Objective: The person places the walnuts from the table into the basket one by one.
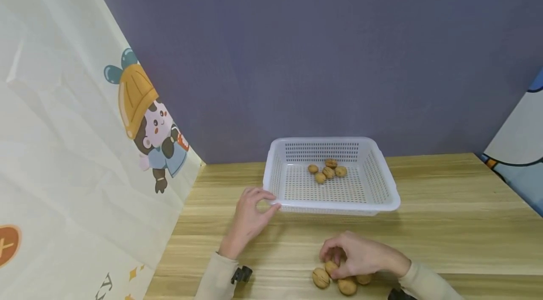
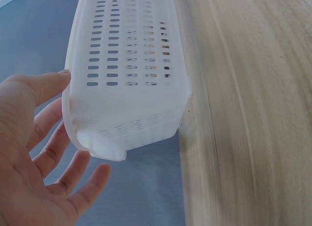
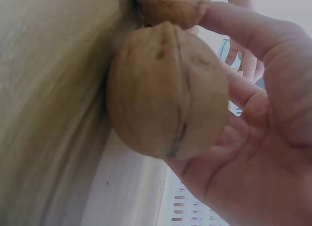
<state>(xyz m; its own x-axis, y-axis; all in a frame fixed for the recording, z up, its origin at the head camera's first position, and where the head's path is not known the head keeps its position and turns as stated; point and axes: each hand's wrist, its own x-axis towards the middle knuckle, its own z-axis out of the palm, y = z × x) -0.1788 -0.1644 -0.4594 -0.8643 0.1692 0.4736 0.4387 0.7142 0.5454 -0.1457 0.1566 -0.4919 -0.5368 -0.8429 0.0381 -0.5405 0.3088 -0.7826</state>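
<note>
A white perforated plastic basket [image 1: 335,206] stands on the wooden table, with several walnuts [image 1: 328,172] lying on its bottom. My left hand [image 1: 250,215] holds the rim at the basket's near left corner; in the left wrist view the thumb touches the rim [image 2: 68,109] and the other fingers spread behind it. In front of the basket, my right hand [image 1: 358,255] pinches a walnut [image 1: 331,268] low over the table. Beside it lie further walnuts [image 1: 321,278], partly under the hand. One walnut [image 3: 168,92] looms large before the right palm.
Behind the basket rises a dark grey-blue panel [image 1: 322,54]. A pale sheet with a cartoon figure [image 1: 159,130] borders the table on the left, and another printed sheet [image 1: 519,135] on the right. Wooden tabletop [image 1: 449,215] extends right of the basket.
</note>
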